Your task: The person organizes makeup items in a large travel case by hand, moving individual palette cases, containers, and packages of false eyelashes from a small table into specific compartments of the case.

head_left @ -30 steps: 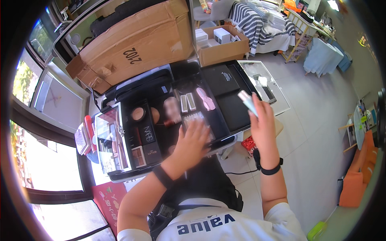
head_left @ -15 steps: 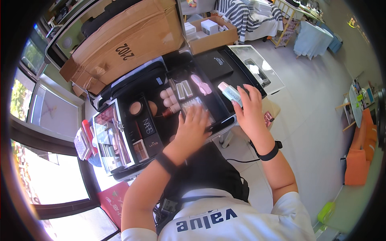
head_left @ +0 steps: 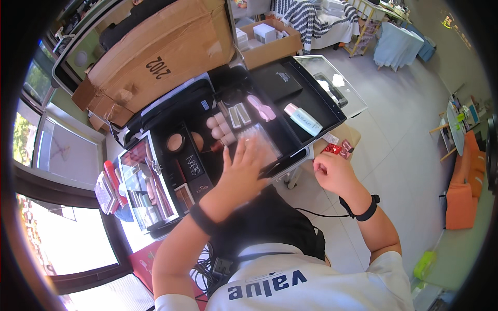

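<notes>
My left hand (head_left: 241, 168) hovers palm down over the open black makeup case (head_left: 272, 168), fingers spread, holding nothing. Under its fingertips lies a clear packet (head_left: 259, 145). My right hand (head_left: 336, 175) is closed, just outside the case's right front corner; whatever it may hold is hidden. Just beyond it lie a red crinkled packet (head_left: 334, 149) and a darker red one (head_left: 348, 147). A pale blue bottle with a pink cap (head_left: 306, 122) lies in the right compartment. Left of it are a pink clip-like item (head_left: 261, 108) and makeup sponges (head_left: 218, 127).
A round compact (head_left: 175, 141) and dark boxes sit in the left compartment. Clear lidded side trays (head_left: 148, 181) flank the case. A flattened cardboard box (head_left: 161, 52) leans in its raised lid. Behind stands an open carton (head_left: 272, 46). A black cable (head_left: 321, 210) crosses below my right wrist.
My right hand has let go of the pale blue bottle, which now lies in the right compartment. That hand has moved down and closed. My left hand stays spread over the case.
</notes>
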`<state>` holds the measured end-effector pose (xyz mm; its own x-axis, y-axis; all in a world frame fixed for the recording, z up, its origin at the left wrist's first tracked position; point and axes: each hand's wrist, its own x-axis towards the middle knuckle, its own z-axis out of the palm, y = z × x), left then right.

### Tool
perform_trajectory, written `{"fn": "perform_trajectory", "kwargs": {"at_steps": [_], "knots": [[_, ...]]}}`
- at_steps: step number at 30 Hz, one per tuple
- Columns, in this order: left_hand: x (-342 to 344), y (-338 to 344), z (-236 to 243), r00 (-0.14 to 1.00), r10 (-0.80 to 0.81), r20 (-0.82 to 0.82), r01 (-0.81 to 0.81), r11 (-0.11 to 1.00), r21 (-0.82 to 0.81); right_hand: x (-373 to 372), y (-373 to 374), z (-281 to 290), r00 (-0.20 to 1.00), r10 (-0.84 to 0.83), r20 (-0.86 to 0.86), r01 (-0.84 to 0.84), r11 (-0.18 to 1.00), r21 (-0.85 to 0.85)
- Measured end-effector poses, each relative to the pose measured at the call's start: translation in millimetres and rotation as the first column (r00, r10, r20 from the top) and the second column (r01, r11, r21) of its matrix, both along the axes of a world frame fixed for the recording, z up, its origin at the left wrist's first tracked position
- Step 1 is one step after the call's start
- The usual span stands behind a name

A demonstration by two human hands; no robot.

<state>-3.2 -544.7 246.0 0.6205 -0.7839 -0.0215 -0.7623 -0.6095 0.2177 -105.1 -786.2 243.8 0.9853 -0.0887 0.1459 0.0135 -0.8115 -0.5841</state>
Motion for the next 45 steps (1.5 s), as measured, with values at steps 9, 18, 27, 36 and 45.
{"fn": "perform_trajectory", "kwargs": {"at_steps": [9, 18, 27, 36, 45], "knots": [[-10, 64, 51, 0.991, 0.127, -0.043, -0.127, 0.992, -0.016, -10, -45, -220, 0.564, 0.146, -0.813, -0.384, 0.918, -0.102], [2, 123, 87, 0.929, 0.369, -0.039, -0.366, 0.928, 0.072, -25, 14, -308, 0.184, 0.267, -0.946, -0.532, 0.836, 0.132], [41, 149, 107, 0.898, 0.398, -0.190, -0.362, 0.911, 0.198, -45, 17, -292, -0.167, 0.316, -0.934, -0.312, 0.881, 0.354], [72, 142, 125, 0.853, 0.419, -0.311, -0.368, 0.906, 0.210, -70, 21, -178, -0.479, 0.257, -0.840, -0.301, 0.850, 0.432], [63, 135, 138, 0.886, 0.383, -0.264, -0.343, 0.921, 0.186, -231, 29, -83, -0.623, 0.113, -0.774, -0.129, 0.961, 0.245]]}}
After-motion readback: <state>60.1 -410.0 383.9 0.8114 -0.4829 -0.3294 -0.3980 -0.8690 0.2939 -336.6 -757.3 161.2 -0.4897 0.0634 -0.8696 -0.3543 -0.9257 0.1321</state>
